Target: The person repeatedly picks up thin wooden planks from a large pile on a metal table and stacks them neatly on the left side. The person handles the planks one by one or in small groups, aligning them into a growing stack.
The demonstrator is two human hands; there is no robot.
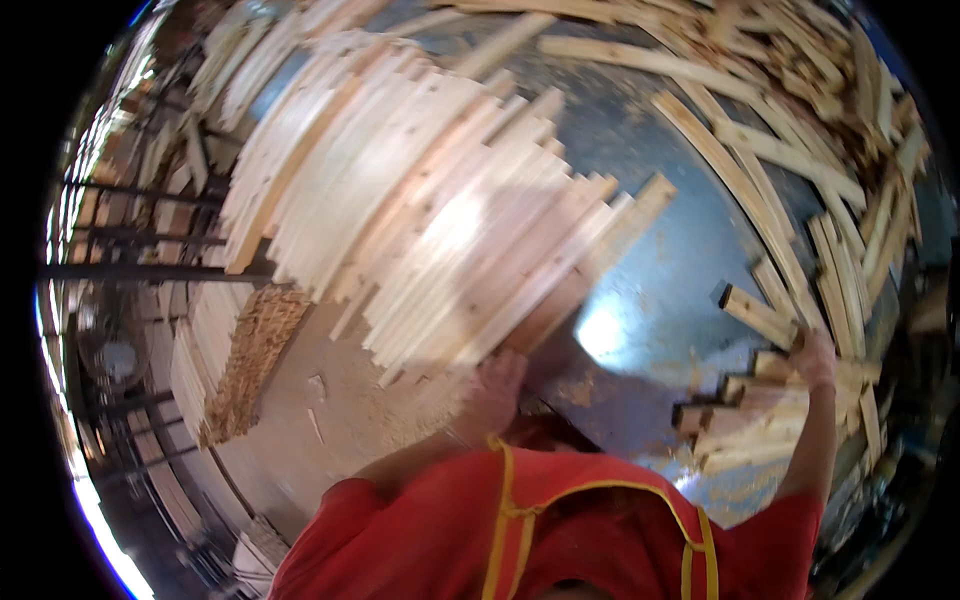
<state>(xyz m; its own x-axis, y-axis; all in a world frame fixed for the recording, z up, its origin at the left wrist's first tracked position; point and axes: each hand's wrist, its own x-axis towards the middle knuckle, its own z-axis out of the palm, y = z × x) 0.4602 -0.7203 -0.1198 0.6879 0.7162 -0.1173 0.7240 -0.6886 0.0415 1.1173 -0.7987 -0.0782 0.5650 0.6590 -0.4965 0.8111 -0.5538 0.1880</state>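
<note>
Upper garment: plain red short-sleeved fabric shirt (768,545). Worn over it: red fabric apron-like garment (590,470) with narrow yellow edging (625,486), following a curved neckline and bordering both red shoulder straps (508,555). Left hand (500,383) and right hand (814,360): ungloved. Forearms (818,430): uncovered.

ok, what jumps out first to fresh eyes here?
First, the broad spread of pale wooden strips, laid side by side left of centre. Then the red garment with yellow trim at the bottom, and the right hand at the dark-ended wood pieces on the right.
</note>
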